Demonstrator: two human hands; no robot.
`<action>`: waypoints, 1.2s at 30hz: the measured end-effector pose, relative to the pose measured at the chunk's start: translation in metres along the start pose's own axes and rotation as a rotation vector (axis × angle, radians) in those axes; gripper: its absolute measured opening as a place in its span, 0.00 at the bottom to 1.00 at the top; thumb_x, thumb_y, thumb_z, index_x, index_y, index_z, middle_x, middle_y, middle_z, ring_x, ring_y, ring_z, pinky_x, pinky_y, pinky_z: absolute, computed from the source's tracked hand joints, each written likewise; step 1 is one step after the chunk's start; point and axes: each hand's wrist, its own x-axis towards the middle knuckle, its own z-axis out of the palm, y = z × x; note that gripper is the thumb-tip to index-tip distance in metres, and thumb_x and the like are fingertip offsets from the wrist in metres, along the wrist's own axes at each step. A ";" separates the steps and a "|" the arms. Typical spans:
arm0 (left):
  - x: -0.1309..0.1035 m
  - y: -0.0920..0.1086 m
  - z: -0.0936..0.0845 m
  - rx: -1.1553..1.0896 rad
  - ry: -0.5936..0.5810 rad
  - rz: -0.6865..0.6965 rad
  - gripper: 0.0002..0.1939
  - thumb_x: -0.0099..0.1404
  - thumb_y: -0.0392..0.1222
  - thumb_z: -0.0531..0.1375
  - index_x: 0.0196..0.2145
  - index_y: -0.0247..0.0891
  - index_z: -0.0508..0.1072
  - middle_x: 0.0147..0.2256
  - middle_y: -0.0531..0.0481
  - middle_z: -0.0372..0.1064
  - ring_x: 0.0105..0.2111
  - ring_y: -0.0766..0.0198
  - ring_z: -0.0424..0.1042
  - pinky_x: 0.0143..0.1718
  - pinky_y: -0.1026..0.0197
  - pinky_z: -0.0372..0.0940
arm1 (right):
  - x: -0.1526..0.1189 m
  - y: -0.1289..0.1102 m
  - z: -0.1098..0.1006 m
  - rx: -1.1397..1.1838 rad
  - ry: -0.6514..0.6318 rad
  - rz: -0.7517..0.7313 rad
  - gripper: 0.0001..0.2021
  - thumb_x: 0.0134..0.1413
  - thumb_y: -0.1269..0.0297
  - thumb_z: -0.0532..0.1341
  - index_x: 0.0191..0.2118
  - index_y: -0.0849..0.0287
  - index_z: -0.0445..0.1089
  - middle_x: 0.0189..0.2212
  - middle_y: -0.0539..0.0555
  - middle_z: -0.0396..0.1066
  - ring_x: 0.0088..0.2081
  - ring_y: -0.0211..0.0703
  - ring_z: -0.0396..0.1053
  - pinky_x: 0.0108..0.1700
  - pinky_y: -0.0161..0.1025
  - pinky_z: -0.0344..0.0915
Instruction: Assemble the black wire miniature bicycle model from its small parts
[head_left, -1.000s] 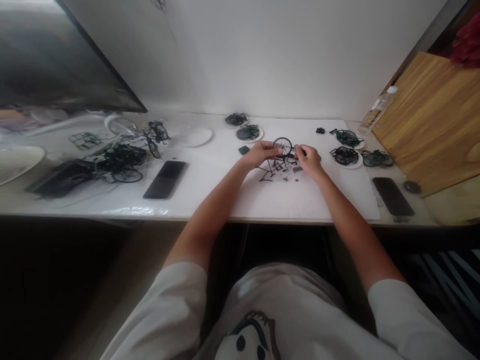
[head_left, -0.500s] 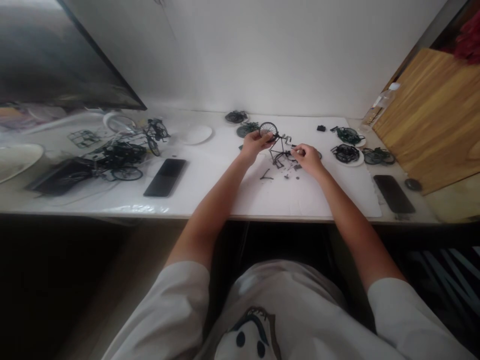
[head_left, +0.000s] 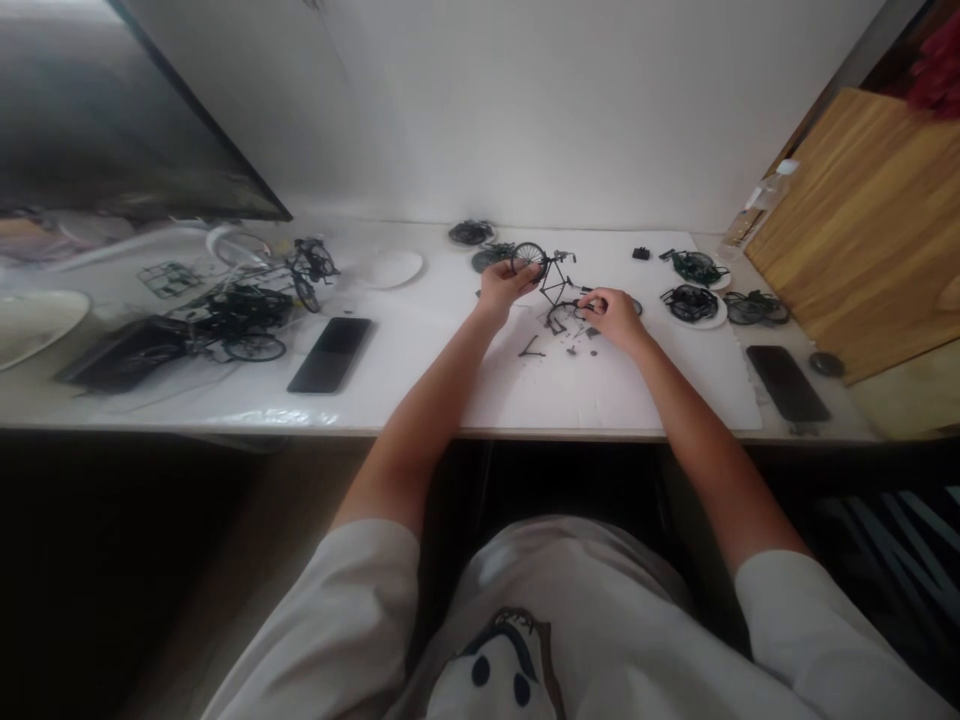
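A small black model bicycle (head_left: 555, 284) is raised above the white board, its spoked wheel (head_left: 527, 258) to the left and its frame running to the right. My left hand (head_left: 504, 290) pinches it by that wheel. At the far end of the frame, my right hand (head_left: 615, 318) has its thumb and fingers pressed together; whatever is between them is too small to make out. Below and between the hands lie loose dark parts, among them a thin V-shaped piece (head_left: 532, 348) and a small bit (head_left: 571, 351).
Plates of dark parts (head_left: 696, 305) stand to the right, near a phone (head_left: 787, 383) and a bottle (head_left: 759, 208). On the left are another phone (head_left: 331, 355), a white plate (head_left: 390, 269) and assembled model bicycles (head_left: 251, 310). A wooden board (head_left: 862, 230) leans at right.
The model bicycle has turned in my left hand, and its handlebar end now sits higher and more to the left. My right hand stays nearly in place, fingers still together.
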 end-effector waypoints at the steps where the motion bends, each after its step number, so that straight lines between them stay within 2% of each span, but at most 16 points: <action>1: 0.000 0.000 0.000 -0.001 0.005 0.008 0.24 0.54 0.48 0.79 0.36 0.38 0.70 0.39 0.47 0.78 0.45 0.62 0.82 0.51 0.59 0.77 | 0.000 0.000 0.000 0.000 0.001 0.003 0.09 0.53 0.60 0.68 0.39 0.57 0.80 0.22 0.42 0.57 0.26 0.37 0.53 0.35 0.37 0.54; 7: 0.004 -0.001 0.001 -0.002 0.055 0.046 0.27 0.53 0.50 0.80 0.35 0.40 0.66 0.34 0.51 0.73 0.42 0.62 0.80 0.48 0.59 0.78 | -0.001 0.001 0.001 0.019 -0.005 0.006 0.08 0.53 0.62 0.68 0.38 0.57 0.80 0.22 0.42 0.57 0.26 0.37 0.54 0.36 0.38 0.54; 16: 0.003 0.001 0.003 0.008 0.105 0.045 0.28 0.51 0.49 0.80 0.36 0.41 0.66 0.35 0.51 0.73 0.44 0.61 0.80 0.48 0.59 0.78 | -0.002 0.000 0.000 -0.075 -0.097 0.029 0.09 0.58 0.64 0.68 0.42 0.58 0.83 0.25 0.44 0.61 0.27 0.38 0.57 0.36 0.39 0.53; 22: 0.006 -0.004 -0.001 -0.001 0.082 0.088 0.28 0.52 0.49 0.79 0.36 0.42 0.64 0.39 0.49 0.73 0.48 0.57 0.80 0.51 0.54 0.77 | -0.003 -0.009 -0.003 -0.211 -0.107 0.027 0.08 0.60 0.69 0.68 0.44 0.59 0.83 0.28 0.48 0.66 0.30 0.40 0.61 0.37 0.40 0.53; 28: 0.015 -0.014 -0.007 -0.022 0.064 0.121 0.29 0.53 0.47 0.79 0.35 0.43 0.61 0.38 0.50 0.72 0.46 0.57 0.81 0.52 0.52 0.77 | -0.004 -0.011 -0.007 -0.263 -0.121 0.062 0.10 0.63 0.70 0.67 0.47 0.59 0.83 0.30 0.49 0.68 0.30 0.40 0.63 0.37 0.39 0.55; 36: 0.011 -0.010 -0.005 -0.031 0.068 0.096 0.29 0.52 0.45 0.80 0.34 0.43 0.62 0.37 0.51 0.73 0.45 0.57 0.81 0.50 0.54 0.78 | -0.003 -0.013 -0.008 -0.288 -0.195 -0.056 0.02 0.61 0.67 0.73 0.39 0.57 0.84 0.39 0.55 0.74 0.37 0.43 0.69 0.42 0.40 0.61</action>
